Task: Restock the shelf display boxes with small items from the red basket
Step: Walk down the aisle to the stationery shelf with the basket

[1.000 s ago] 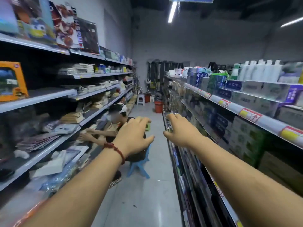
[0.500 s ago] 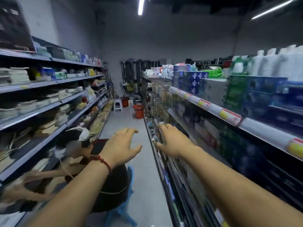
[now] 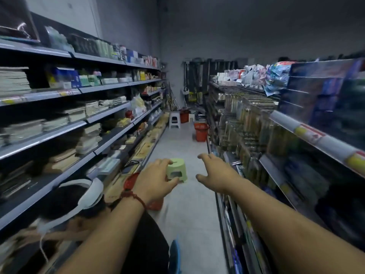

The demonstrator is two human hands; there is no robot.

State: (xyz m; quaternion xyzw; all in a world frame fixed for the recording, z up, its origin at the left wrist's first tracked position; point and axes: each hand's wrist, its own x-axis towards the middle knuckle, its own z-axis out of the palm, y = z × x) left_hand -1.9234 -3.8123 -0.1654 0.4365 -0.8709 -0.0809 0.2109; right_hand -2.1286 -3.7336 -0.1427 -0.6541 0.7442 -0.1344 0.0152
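Note:
Both my arms stretch forward down a shop aisle. My left hand [image 3: 156, 180], with a red cord on the wrist, hovers with relaxed fingers and holds nothing. My right hand [image 3: 215, 173] is spread and also empty, close to the right shelf's edge. A red basket [image 3: 129, 181] sits on the floor by the left shelving, mostly hidden behind my left wrist. A second red basket [image 3: 201, 132] stands farther down the aisle by the right shelving [image 3: 246, 123], which carries rows of hanging packets. The picture is blurred, and I cannot make out any display boxes.
A person with white headphones [image 3: 88, 196] sits low at the left on a blue stool [image 3: 174, 256]. A pale green stool [image 3: 176, 169] stands in mid aisle beyond my hands. A white stool [image 3: 174, 120] and a red bucket [image 3: 184, 115] are at the far end. Stocked shelves line both sides.
The view has advanced down the aisle, so the seated person has slid to the lower left. The green stool and the near red basket have come into view. Both hands stay outstretched and empty.

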